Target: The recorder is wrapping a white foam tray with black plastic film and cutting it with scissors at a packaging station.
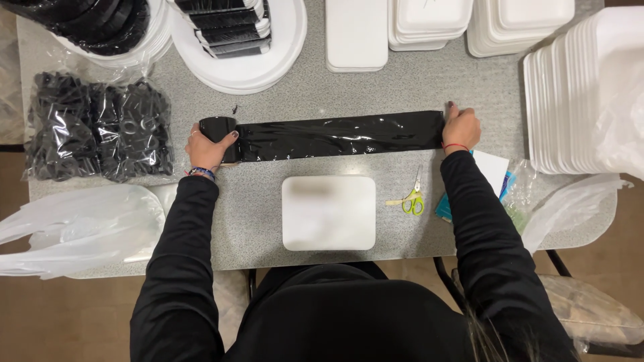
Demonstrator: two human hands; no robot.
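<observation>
A roll of glossy black film lies on the grey table, with a long strip unrolled from it to the right. My left hand grips the roll at the strip's left end. My right hand presses down on the strip's right end. Both arms wear black sleeves. A white rectangular foam tray sits upside down near the table's front edge, between my arms and just below the strip.
Green-handled scissors lie right of the tray. Stacks of white foam trays fill the right and back. White round plates hold black items at the back left. A bag of black parts and white plastic bags sit left.
</observation>
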